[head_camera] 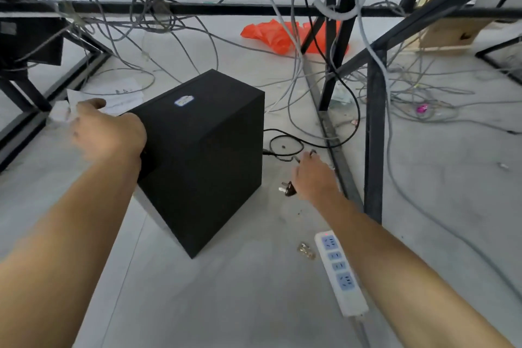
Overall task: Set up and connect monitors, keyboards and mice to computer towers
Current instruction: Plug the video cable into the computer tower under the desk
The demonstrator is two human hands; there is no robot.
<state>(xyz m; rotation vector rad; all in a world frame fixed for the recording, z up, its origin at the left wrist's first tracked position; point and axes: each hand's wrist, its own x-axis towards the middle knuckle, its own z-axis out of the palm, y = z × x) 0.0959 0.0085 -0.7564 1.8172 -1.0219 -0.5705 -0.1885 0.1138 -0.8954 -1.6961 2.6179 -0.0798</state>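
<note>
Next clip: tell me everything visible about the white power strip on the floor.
The power strip is a long white plastic bar lying flat on the grey floor, to the right of the black computer tower. Four sockets with blue faces run along its top, all empty. A small red light glows at its far end. No hand touches it.

Head view, angled down, close above floor [231,299]
</note>
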